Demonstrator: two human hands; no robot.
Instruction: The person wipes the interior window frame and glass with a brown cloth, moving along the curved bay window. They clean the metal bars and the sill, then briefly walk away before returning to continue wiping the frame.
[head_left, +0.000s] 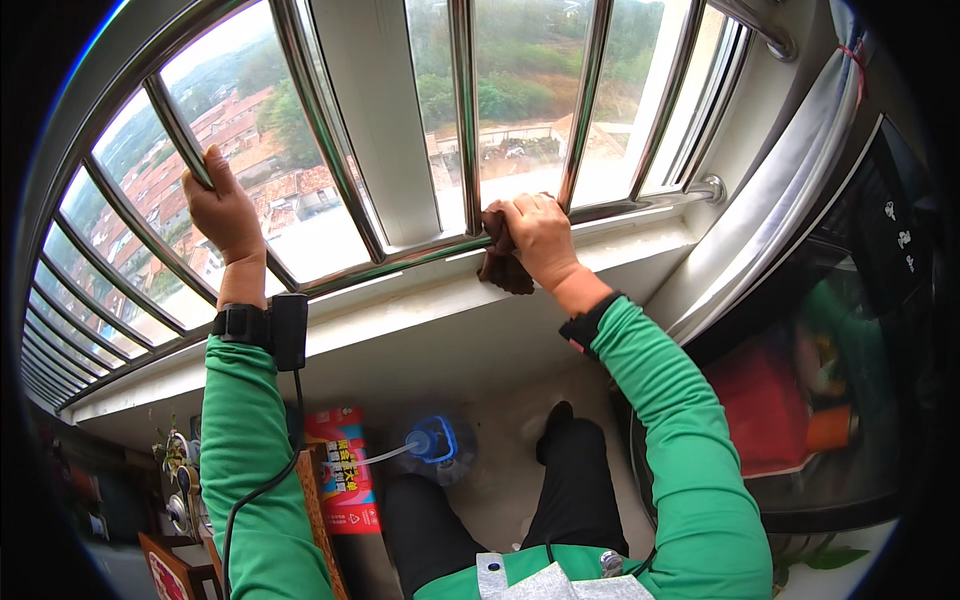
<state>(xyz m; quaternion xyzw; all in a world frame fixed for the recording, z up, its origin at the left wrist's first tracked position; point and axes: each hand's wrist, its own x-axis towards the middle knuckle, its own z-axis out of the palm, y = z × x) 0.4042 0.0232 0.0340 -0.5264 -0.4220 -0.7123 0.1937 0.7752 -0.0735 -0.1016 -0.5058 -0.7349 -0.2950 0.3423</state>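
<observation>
My left hand (223, 206) is closed around an upright bar of the stainless steel window guard (328, 127), left of the wide window frame post. My right hand (536, 232) presses a dark brown cloth (507, 262) around the guard's lower horizontal rail, between two upright bars. Part of the cloth hangs down over the edge of the white window sill (420, 292). The fingertips of my right hand are partly hidden behind the rail and cloth.
A gathered curtain (772, 217) hangs at the right, beside a glossy dark screen or cabinet (847, 337). Below stand a large water bottle with a blue handle (442, 442), a colourful printed box (349, 487) and a wooden chair (176, 562). A cable runs along my left sleeve.
</observation>
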